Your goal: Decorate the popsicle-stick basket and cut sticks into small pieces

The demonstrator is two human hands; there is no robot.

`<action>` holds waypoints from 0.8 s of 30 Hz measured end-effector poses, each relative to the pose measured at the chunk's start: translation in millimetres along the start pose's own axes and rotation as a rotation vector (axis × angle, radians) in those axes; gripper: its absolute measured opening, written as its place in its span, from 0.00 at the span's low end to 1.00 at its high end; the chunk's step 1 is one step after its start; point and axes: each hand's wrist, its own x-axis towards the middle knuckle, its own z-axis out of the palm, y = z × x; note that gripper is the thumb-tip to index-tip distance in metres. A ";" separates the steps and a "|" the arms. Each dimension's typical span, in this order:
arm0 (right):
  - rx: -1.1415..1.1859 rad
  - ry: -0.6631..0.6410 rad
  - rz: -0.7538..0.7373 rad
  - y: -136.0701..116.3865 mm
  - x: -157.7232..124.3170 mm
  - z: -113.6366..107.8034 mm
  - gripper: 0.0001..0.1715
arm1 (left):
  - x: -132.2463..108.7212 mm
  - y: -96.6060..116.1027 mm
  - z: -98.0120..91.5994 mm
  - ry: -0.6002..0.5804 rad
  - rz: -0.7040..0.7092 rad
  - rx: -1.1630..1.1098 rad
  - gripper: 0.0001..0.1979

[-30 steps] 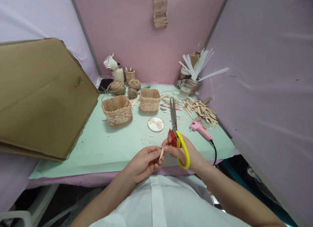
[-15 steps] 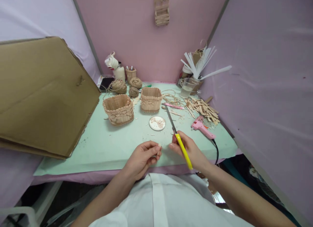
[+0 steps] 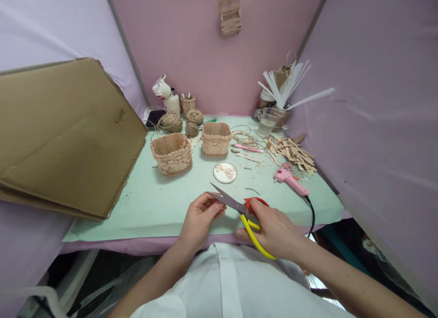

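Observation:
My right hand [image 3: 273,229] grips a pair of scissors [image 3: 232,203] with one yellow and one red handle. Their blades are parted and point left, over the fingertips of my left hand [image 3: 202,217]. The fingers of that hand are pinched together on a tiny pale piece, mostly hidden behind fingers and blades. Beyond the hands lies a small round white dish [image 3: 225,172] holding thin wood-coloured bits. Two little wooden baskets, a left one [image 3: 173,160] and a right one [image 3: 216,142], stand behind it.
A pink glue gun [image 3: 290,180] with a black cord lies right, near a pile of flat wooden sticks [image 3: 290,151]. Twine balls [image 3: 171,122], a plastic cup [image 3: 268,122] and white strips [image 3: 284,87] are at the back. Large cardboard [image 3: 68,140] leans at left.
The scissors have swung from pointing away to pointing left, and their blades have opened beside my left fingertips. My left hand stays pinched. The whole view has shifted slightly.

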 end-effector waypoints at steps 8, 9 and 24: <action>-0.033 -0.006 0.002 -1.7 -2.0 0.9 0.25 | 0.9 -5.9 -1.7 0.015 0.045 0.035 0.05; -0.035 -0.006 0.002 -1.7 -2.0 1.0 0.24 | 0.8 -6.1 -1.3 0.017 0.046 0.038 0.05; -0.129 -0.044 -0.014 0.6 -3.1 5.6 0.17 | 0.5 -8.4 -0.2 0.019 0.065 0.032 0.03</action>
